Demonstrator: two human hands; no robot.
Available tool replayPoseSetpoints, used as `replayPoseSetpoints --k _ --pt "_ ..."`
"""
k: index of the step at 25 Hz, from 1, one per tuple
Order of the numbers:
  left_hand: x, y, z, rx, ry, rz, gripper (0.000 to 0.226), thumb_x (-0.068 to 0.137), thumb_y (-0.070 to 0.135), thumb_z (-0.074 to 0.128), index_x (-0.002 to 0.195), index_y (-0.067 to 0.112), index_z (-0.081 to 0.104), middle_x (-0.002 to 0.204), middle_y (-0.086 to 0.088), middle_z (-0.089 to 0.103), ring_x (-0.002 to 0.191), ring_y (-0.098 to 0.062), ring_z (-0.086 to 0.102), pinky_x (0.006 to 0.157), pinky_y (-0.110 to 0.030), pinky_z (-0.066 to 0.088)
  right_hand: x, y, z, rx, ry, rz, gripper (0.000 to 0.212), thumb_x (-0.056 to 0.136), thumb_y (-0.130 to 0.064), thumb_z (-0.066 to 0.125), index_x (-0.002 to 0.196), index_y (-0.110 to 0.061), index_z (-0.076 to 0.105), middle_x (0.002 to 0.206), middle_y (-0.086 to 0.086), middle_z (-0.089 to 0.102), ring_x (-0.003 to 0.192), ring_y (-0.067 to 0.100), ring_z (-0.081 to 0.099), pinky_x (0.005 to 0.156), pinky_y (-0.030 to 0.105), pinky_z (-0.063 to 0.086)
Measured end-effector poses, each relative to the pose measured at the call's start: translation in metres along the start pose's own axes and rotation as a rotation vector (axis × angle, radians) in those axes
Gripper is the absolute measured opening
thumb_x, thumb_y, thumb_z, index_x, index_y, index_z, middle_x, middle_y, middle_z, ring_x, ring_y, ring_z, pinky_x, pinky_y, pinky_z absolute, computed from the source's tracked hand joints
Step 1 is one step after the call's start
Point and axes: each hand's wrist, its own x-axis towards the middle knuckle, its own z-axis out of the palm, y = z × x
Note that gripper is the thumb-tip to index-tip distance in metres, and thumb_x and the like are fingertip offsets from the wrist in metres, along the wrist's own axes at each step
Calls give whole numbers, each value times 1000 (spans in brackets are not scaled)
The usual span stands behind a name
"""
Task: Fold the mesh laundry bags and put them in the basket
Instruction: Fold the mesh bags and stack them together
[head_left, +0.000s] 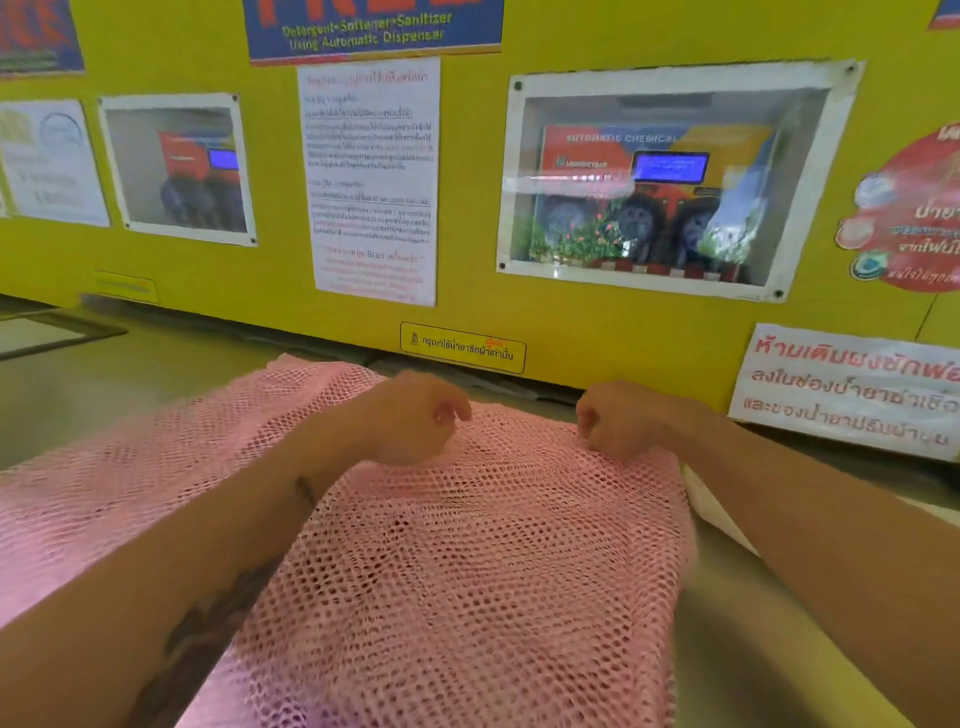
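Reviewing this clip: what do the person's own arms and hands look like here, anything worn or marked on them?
Both forearms are bare to the frame edge: no sleeves, gloves, watch or rings visible. The left hand belongs to a forearm with dark tattoo markings, a small one past mid-forearm and a larger one nearer the elbow. The right hand and its forearm show no markings.

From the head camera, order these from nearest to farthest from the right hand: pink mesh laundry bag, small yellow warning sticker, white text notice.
1. Pink mesh laundry bag: directly under the right hand.
2. Small yellow warning sticker: low on the wall, to its left.
3. White text notice: higher on the wall, further left.
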Motion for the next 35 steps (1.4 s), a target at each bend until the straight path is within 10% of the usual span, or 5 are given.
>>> replayPoseSetpoints --k 4,10,15,24,35 --pt "33 -51 -4 61 -2 -59 39 93 20 47 129 26 59 133 -2 60 115 -22 56 100 -38 46 -1 -12 -13 20 53 80 16 85 -8 54 92 -14 67 93 7 66 78 19 58 62 34 46" --pt "65 -82 -2 210 10 -3 24 92 31 55 112 25 69 122 -1 58 111 -22 55 97 -39 48 9 -28 -6 190 -54 90 13 89 -15 61 99 -15 70 96 -4 66 86 14 61 73 31 54" --pt "83 -88 -15 225 335 -37 12 90 23 57 97 21 67 94 -2 53 88 -24 54 74 -37 48 25 -29 -16 86 328 115 10 88 -17 58 86 -18 67 90 -3 63 86 21 60 74 40 53" --pt "46 -117 -49 70 160 -145 27 89 36 55 114 28 63 115 0 59 97 -24 58 89 -39 52 33 -30 -13 -242 -153 244 26 83 -13 52 58 -14 48 65 0 48 57 15 41 56 32 35" --pt "-61 -256 -63 39 158 -546 31 87 32 59 111 16 68 116 -5 66 102 -24 60 88 -36 50 100 -227 -44 -94 34 -213 35 88 -24 56 123 -24 60 108 -6 57 94 15 55 79 32 51"
